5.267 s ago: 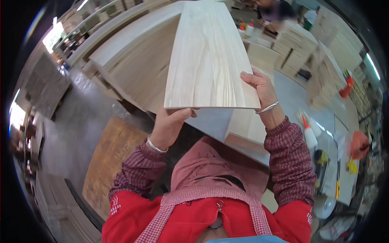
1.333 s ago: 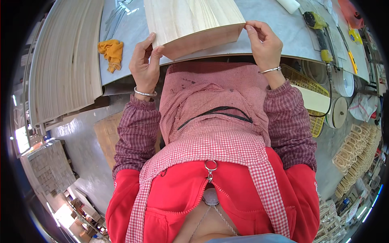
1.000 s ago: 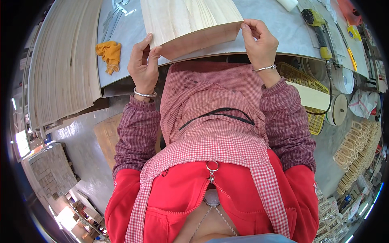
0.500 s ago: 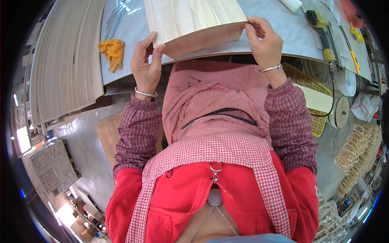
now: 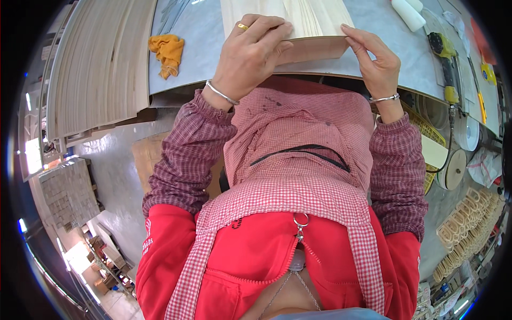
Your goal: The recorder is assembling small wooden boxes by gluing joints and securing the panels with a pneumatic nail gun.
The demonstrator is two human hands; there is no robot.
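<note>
A pale wooden box-like piece (image 5: 314, 49) lies at the near edge of the worktable, its grained top and near side showing. Its far part runs out of the picture. My left hand (image 5: 252, 52), with a ring on one finger, reaches over the left part of its near edge. The fingers rest on top and the thumb is against the near side. At the right near corner, my right hand (image 5: 375, 60) pinches the edge between thumb and forefinger. The left hand partly hides the near side.
A tall stack of wooden boards (image 5: 101, 64) stands at left, beside an orange cloth (image 5: 167, 53) and grey metal strips (image 5: 176, 16). At right lie a yellow-black power drill (image 5: 444, 53), a white roll (image 5: 408, 15) and an orange pencil-like tool (image 5: 481, 106). A yellow crate (image 5: 433, 130) sits below.
My left hand has slid from the piece's left corner rightward along its near edge, fingers now over the top. The right hand stays at the right corner. The whole view has shifted slightly.
</note>
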